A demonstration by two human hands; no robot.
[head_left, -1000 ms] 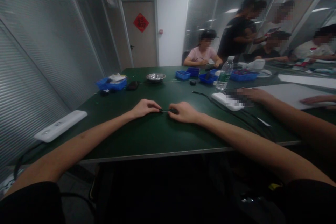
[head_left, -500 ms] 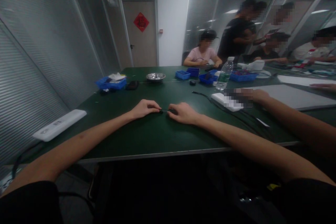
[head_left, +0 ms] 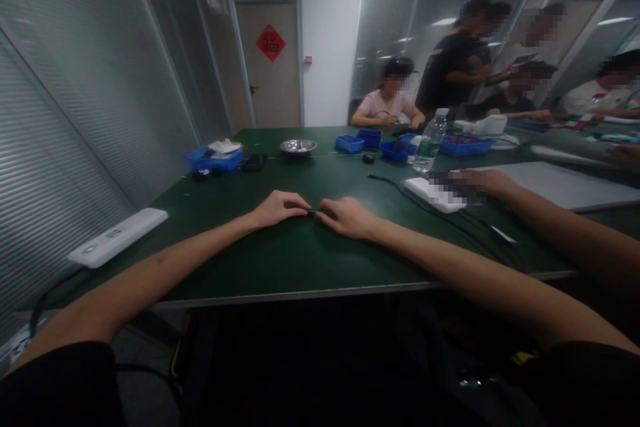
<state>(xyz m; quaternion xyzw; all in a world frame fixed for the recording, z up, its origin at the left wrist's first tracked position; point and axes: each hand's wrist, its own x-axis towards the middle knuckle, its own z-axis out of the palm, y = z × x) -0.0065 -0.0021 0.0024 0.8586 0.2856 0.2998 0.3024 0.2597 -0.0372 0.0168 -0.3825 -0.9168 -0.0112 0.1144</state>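
Note:
Both my hands are over the green table (head_left: 280,260), their fingertips almost meeting. My left hand (head_left: 281,208) is closed in a pinch on something small and dark that I cannot make out. Facing it, my right hand (head_left: 346,217) is closed too, thumb and forefinger together at the same small spot. A tiny thin thing (head_left: 313,211) shows between the fingertips; the fingers cover most of it.
Beyond my hands are a metal bowl (head_left: 299,147), blue bins (head_left: 349,143) and a water bottle (head_left: 430,141). White power strips lie left (head_left: 117,238) and right (head_left: 434,194), with a black cable (head_left: 400,189). A neighbour's arm (head_left: 560,223) reaches in from the right.
My hands have drawn slightly closer, and the gap between the fingertips is smaller. Less of the small dark thing shows at my left fingertips.

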